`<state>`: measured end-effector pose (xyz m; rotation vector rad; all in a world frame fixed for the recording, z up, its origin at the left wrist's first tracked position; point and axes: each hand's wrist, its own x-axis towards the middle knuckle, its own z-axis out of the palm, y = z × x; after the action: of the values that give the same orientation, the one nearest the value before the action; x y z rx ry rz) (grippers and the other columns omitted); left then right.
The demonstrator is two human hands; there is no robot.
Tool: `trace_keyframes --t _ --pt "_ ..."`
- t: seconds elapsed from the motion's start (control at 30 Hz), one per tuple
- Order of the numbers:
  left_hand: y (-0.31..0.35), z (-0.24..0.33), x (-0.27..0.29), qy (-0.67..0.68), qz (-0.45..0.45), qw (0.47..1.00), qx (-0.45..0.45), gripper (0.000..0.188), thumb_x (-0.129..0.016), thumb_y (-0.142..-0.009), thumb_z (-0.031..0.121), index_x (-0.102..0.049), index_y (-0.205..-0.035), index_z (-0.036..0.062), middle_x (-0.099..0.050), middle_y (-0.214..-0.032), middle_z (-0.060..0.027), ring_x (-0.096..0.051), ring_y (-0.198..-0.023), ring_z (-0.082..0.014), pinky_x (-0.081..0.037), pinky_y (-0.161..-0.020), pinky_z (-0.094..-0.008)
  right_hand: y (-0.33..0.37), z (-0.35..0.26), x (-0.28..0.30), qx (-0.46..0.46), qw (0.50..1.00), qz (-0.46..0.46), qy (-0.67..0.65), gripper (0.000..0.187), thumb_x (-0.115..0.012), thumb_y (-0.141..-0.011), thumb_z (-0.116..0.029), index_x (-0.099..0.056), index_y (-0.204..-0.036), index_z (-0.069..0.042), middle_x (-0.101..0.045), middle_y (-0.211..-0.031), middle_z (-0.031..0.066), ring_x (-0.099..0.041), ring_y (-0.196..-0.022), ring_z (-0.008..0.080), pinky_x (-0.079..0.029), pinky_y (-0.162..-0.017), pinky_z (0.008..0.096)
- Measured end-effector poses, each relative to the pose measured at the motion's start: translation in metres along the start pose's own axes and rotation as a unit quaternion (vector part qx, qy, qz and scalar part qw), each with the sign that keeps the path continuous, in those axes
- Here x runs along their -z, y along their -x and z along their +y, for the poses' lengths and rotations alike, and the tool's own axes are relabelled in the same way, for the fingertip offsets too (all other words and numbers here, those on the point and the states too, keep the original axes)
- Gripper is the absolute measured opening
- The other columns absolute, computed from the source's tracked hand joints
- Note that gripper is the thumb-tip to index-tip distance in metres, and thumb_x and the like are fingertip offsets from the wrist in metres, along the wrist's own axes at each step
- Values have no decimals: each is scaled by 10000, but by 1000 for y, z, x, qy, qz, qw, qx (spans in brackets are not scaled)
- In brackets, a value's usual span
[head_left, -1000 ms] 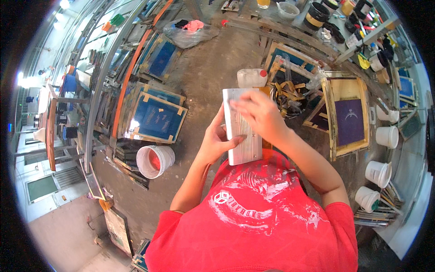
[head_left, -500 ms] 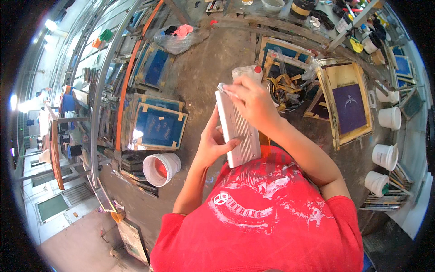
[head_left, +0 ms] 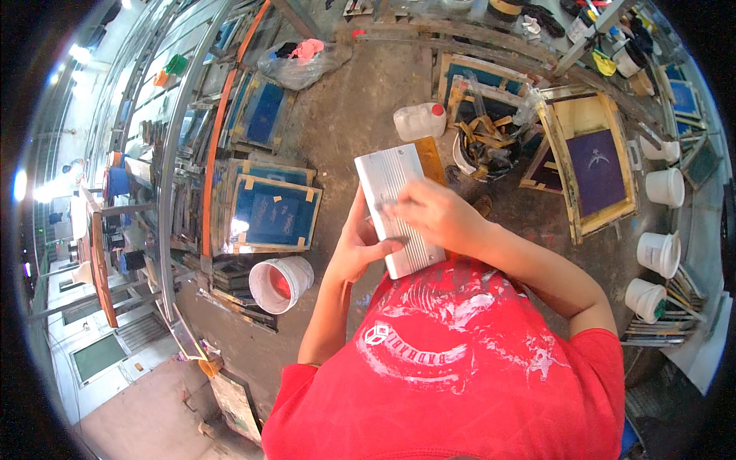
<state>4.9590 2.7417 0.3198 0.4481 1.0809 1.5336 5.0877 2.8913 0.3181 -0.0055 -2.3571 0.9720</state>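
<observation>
A silver metal case [head_left: 395,172] with a ribbed face and small screws at its corners stands tilted in front of my chest. My left hand [head_left: 359,244] grips its left edge near the lower end, the thumb lying over the ribbed face. Across the middle of that face is my right hand [head_left: 441,217], its fingers bent and drawn together. The fingertips are smeared by motion, and whatever they may pinch is hidden. The case's lower end is close to my red shirt [head_left: 460,345], which has whitish smears.
Beyond the case are a white jug [head_left: 418,121] with a red cap and a bucket of wooden-handled tools [head_left: 464,157]. Framed screens [head_left: 276,213] lean at left, others [head_left: 598,172] at right. A white bucket [head_left: 299,276] with red inside stands left; several white pails [head_left: 658,253] line the right.
My right hand has moved from the case's upper end down to the middle of its ribbed face. The case has turned so more of this face shows. My left hand keeps its grip.
</observation>
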Motion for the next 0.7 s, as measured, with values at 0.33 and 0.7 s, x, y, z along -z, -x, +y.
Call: trace_keyframes --t 0.33,0.7 --pt "-8 -10 4 141 106 984 -11 487 -617 -803 -4 -492 -1273 1 -621 -1180 -125 -612 -1073 -218 -471 -969 -365 -6 38 65 -375 816 242 -367 302 -656 -893 -191 -653 -1089 39 -683 -989 63 -630 -875 107 -490 -788 261" --pt "-17 -21 -14 85 165 982 -46 428 -531 -969 170 -409 -1357 40 -538 -1292 -108 -559 -1155 -204 -474 -972 -366 -33 50 16 -340 817 267 -383 163 -722 -823 -50 -658 -953 25 -690 -848 53 -617 -747 58 -466 -629 181"
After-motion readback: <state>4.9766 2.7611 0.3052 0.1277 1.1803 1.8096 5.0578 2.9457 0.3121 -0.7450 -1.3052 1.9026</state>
